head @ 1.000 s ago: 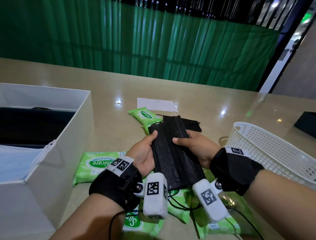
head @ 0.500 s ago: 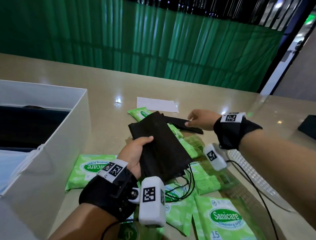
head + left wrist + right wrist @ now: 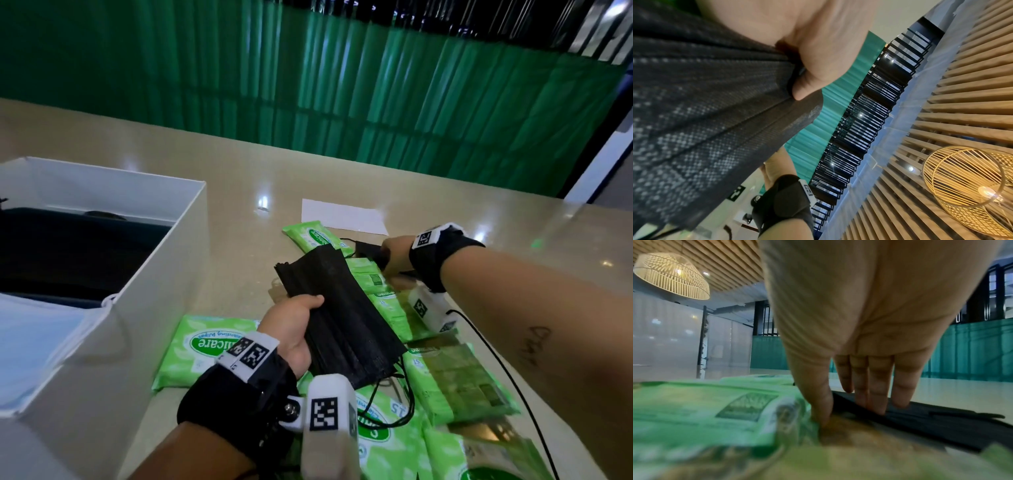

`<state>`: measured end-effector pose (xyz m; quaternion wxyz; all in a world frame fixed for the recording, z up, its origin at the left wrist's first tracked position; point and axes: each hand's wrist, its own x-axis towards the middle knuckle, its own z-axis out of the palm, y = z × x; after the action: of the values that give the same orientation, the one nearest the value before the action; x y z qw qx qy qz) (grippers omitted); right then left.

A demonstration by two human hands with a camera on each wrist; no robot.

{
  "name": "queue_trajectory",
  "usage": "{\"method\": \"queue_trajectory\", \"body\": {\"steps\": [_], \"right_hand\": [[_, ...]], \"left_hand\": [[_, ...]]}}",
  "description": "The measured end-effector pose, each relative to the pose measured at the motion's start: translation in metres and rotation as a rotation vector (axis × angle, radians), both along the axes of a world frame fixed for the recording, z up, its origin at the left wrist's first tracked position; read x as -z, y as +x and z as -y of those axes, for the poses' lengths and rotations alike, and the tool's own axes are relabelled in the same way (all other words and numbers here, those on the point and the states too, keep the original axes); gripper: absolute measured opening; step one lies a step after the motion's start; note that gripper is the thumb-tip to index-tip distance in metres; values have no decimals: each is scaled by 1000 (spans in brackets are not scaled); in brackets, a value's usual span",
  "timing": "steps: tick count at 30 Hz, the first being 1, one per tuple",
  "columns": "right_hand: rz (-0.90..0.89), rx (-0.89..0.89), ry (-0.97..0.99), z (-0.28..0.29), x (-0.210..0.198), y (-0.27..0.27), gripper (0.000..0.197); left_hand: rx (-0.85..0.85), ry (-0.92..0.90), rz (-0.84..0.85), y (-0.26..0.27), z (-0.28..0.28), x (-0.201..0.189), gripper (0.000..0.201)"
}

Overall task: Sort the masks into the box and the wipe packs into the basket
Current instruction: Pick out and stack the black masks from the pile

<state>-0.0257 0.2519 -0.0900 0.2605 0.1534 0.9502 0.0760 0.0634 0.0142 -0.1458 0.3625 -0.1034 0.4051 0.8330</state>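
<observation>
Left hand [image 3: 294, 329]: thumb on top, fingers curled beneath, gripping stack of black masks [image 3: 337, 315] held above the table [image 3: 239, 192]; ear loops dangling toward the wrist

Right hand [image 3: 394, 255]: reaching forward, fingers [image 3: 875, 395] straight and pressed down on another black mask [image 3: 941, 420] lying flat on the table, thumb beside a wipe pack [image 3: 719, 408]

White box [image 3: 164, 274]: left of left hand, open, dark contents inside

Green wipe packs [image 3: 205, 346]: scattered beneath and between both hands

White paper [image 3: 342, 217]: beyond right hand
</observation>
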Motion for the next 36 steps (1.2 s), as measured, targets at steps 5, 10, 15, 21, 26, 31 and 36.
{"method": "queue_trajectory", "body": {"steps": [5, 10, 15, 21, 26, 31, 36], "right_hand": [[-50, -24, 51, 9, 3, 5, 15], [-235, 52, -83, 12, -8, 35, 16], [-750, 131, -225, -4, -35, 58, 31], [-924, 312, -1156, 12, -68, 97, 20], [-640, 195, -1543, 49, -77, 138, 20], [-464, 195, -1592, 72, -53, 152, 17], [-613, 359, -1325, 81, -24, 159, 7]], "left_hand": [[-27, -37, -17, -1, -1, 2, 36], [-5, -22, -18, 2, -1, -4, 32], [-10, -17, 5, 4, -1, -6, 27], [-12, -7, 31, 5, 2, -7, 39], [92, 98, 22, 12, 6, -16, 51], [164, 149, -39, 20, 6, -24, 62], [103, 77, -135, 24, 5, -26, 63]]}}
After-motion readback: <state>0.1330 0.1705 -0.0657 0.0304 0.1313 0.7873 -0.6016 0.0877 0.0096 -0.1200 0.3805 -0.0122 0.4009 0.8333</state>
